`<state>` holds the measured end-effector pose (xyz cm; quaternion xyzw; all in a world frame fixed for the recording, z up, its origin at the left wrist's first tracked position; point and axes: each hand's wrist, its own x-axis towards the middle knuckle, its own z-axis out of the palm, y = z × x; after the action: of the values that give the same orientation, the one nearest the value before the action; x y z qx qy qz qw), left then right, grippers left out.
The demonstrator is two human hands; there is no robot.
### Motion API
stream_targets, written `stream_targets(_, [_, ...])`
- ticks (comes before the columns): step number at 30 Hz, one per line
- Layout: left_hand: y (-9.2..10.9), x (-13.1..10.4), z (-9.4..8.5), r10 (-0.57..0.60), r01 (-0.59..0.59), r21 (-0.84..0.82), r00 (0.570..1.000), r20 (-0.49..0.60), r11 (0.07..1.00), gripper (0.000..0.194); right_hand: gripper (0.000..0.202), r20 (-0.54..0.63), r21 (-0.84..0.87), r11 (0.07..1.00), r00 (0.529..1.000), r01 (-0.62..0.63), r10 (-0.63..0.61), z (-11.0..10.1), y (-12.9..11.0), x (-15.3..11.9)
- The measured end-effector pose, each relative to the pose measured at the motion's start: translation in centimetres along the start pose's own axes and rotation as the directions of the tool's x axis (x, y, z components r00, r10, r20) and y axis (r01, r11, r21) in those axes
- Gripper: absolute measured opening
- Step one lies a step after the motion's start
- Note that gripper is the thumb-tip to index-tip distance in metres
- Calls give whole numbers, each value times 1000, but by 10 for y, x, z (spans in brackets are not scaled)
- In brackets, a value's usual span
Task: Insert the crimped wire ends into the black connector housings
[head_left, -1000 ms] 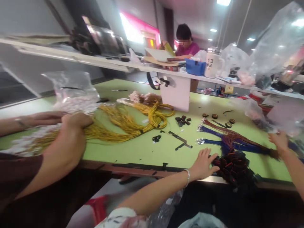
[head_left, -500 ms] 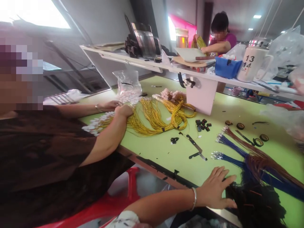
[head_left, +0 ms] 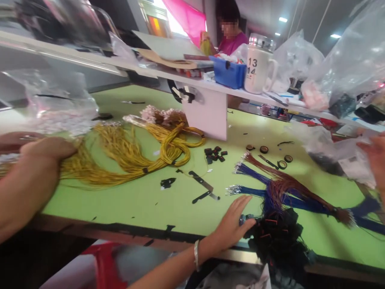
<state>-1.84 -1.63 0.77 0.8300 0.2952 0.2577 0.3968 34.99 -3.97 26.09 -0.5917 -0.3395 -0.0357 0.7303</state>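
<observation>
My left hand, wearing a bangle, is open with its fingers stretched over the near edge of the green table. Its fingertips are close to a heap of black connector housings and the silver tips of blue wires. Brown wires lie across the blue ones. At the right edge, my right hand is partly cut off and blurred beside a clear plastic bag with dark contents. Whether its fingers grip the bag, I cannot tell.
A co-worker's arm reaches over yellow wire bundles at left. Mid-table lie a folding knife, black pieces and tape rolls. A shelf above carries a blue bin and a white mug.
The view has swung right and closer to the table. My right hand has come into view at the right edge. My left hand still rests by the black heap, fingers apart.
</observation>
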Motion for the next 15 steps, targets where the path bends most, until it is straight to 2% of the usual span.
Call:
stream_targets(1, [9, 8, 1, -6, 5, -30, 1000, -26, 1000, 63, 17, 146, 101, 994, 989, -36, 22, 6, -13, -16])
stream_targets(4, [35, 33, 4, 6, -30, -188, 992, -128, 982, 75, 16, 388, 222, 962, 919, -159, 63, 29, -42, -66])
stream_targets(7, [43, 51, -2, -63, -76, -428, 951, -302, 901, 79, 16, 614, 277, 904, 784, -326, 94, 61, -53, -110])
stream_targets(9, [34, 53, -17, -150, -85, -487, 893, -424, 869, 70, 16, 721, 267, 852, 680, -450, 134, 87, -52, -132])
stream_targets(11, [18, 46, -42, -249, -48, -480, 807, -535, 876, 61, 16, 788, 246, 799, 593, -549, 164, 118, -48, -149])
stream_targets(14, [-6, 26, -94, -309, -2, -407, 648, -696, 913, 56, 16, 851, 216, 738, 494, -639, 179, 165, -34, -167])
stream_targets(15, [-11, 20, -113, -289, 6, -364, 621, -729, 931, 55, 16, 862, 211, 718, 473, -663, 184, 181, -26, -171])
